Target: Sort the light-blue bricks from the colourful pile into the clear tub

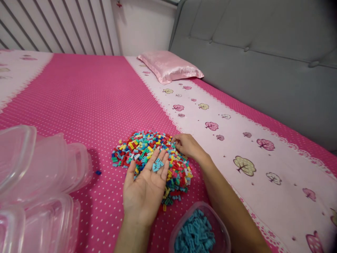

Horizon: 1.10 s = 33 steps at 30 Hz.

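My left hand is turned palm up, fingers stretched out, over the near side of a pile of small building bricks. Several light blue bricks rest on its fingers. The pile mixes red, yellow, green, blue, white and light blue pieces. At its right edge, my right hand has its fingertips bent together against the bricks; whatever lies between them is hidden. Below, close to my right forearm, stands a clear plastic tub holding many light blue bricks.
Stacked clear plastic containers fill the left side, with more nearer me. A single dark blue brick lies beside them on the pink dotted bedspread. A pink pillow rests near the grey padded headboard.
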Available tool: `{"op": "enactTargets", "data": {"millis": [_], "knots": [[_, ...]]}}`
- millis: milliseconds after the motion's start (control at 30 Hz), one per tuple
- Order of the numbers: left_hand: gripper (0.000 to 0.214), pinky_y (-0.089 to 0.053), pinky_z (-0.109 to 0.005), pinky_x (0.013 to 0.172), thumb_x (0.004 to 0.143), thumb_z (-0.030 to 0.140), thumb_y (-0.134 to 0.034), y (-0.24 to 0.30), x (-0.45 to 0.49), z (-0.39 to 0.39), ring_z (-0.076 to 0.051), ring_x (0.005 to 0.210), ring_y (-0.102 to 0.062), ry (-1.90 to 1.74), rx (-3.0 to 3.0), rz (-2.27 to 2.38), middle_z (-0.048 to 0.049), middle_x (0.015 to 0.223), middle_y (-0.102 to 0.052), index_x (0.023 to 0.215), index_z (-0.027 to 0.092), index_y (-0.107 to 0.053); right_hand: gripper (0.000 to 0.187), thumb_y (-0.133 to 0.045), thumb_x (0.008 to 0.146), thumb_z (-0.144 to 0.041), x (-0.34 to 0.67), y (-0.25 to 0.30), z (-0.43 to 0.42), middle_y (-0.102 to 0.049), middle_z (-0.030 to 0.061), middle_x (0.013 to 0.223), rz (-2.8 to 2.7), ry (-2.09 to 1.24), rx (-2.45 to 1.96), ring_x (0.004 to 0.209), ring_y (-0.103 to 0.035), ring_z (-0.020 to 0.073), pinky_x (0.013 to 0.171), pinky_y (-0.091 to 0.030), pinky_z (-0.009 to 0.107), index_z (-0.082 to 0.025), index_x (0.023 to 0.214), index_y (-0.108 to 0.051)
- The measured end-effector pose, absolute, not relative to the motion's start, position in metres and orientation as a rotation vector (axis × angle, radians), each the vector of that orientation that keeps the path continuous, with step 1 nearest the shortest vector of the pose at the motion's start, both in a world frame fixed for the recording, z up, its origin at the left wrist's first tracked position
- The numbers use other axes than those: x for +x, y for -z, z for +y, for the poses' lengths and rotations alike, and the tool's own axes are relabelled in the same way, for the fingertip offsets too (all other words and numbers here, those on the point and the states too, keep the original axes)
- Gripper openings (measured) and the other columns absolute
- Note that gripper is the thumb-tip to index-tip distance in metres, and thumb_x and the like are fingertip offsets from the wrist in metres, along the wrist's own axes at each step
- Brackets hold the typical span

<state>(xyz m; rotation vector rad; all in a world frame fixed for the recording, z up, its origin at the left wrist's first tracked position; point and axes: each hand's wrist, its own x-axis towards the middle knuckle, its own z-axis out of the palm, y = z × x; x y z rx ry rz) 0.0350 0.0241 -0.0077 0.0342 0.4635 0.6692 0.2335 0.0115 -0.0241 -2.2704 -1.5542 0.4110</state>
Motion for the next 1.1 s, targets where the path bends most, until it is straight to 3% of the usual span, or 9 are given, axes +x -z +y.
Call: {"op": "enactTargets", "data": {"millis": [433,700,1100], "knots": [[0.068,-0.050,-0.037,0.096,0.090,0.044,-0.042,0.009,0.035,0.025,-0.031,0.123,-0.052,-0.665,0.010,0.454,-0.0284,0.132,-0.052,0.141,0.000,-0.036,0.013,-0.057,0.079,-0.014,0.230,0.006,0.004,-0.064,0.0002,0.069,-1.434,-0.368,-1.965,0.064,-0.056,0.0120,0.065,-0.041,0.023,-0.016,0.088,-0.067],[0.067,-0.050,-0.037,0.097,0.090,0.044,-0.042,0.011,0.036,0.024,-0.030,0.124,-0.052,-0.674,0.011,0.431,-0.0291,0.133,-0.051,0.139,-0.001,-0.038,0.014,-0.059,0.079,-0.014,0.195,-0.037,-0.013,-0.067,0.0013,0.083,-1.582,-0.520,-1.593,0.071,-0.058,0.0106,0.068,-0.046,0.024,-0.017,0.091,-0.067],[0.060,-0.052,-0.036,0.093,0.096,0.042,-0.030,0.013,0.036,0.025,-0.025,0.111,-0.062,-0.672,0.043,0.401,-0.0251,0.126,-0.058,0.136,0.000,-0.042,0.018,-0.059,0.080,-0.009,0.181,-0.048,-0.017,-0.070,0.0016,0.086,-1.780,-0.693,-1.536,0.073,-0.061,0.0096,0.071,-0.047,0.023,-0.017,0.091,-0.071]]}}
